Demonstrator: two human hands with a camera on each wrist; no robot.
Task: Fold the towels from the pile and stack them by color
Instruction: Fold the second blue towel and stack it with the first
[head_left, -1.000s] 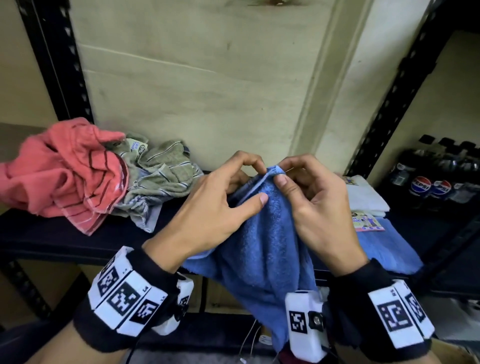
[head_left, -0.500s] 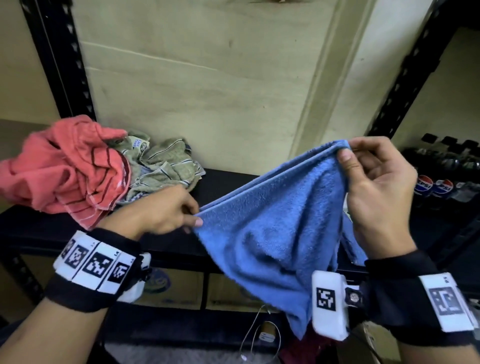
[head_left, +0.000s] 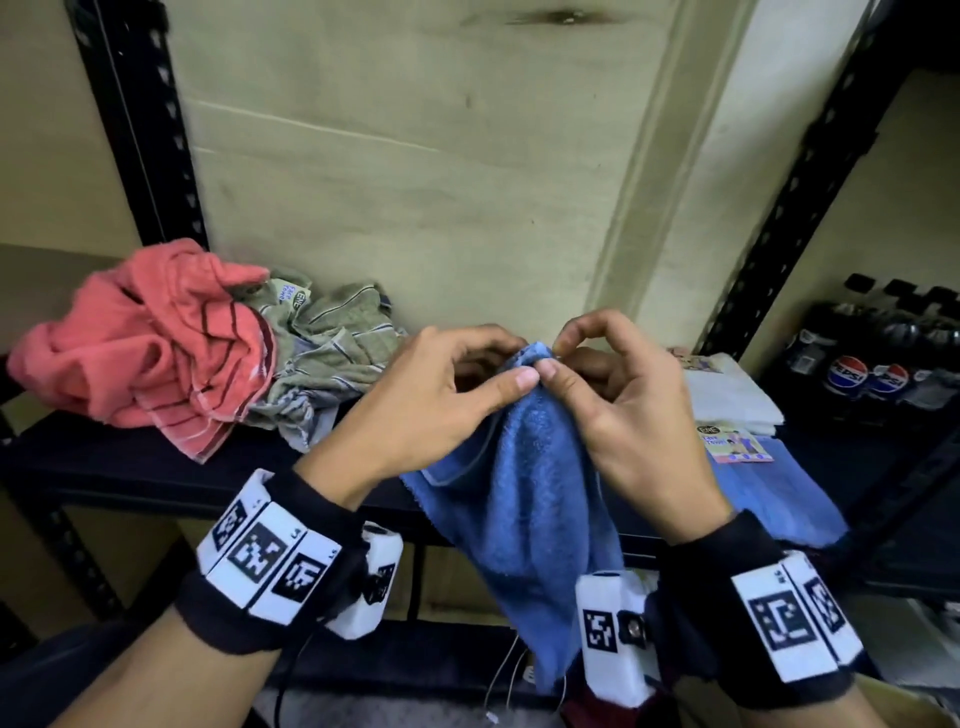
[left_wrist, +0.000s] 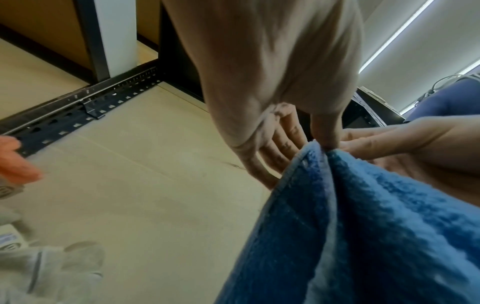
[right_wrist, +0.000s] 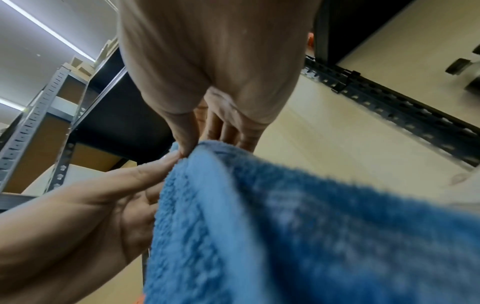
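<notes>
pinching the blue towel (head_left: 524, 499) by its gathered top between left hand (head_left: 441, 400) and right hand (head_left: 628, 410), both thumb-and-fingertip holds look shallow, so one corner could slip and undo the fold.

Blue terry towel (head_left: 524, 499), its top gathered to a point, hanging in folds past the shelf's (head_left: 130, 457) front edge. Crumpled coral striped towel (head_left: 150, 353) and olive striped towel (head_left: 332, 353) at the shelf's left; folded white towel (head_left: 732, 395) and folded blue towel (head_left: 779, 493) at its right.
</notes>
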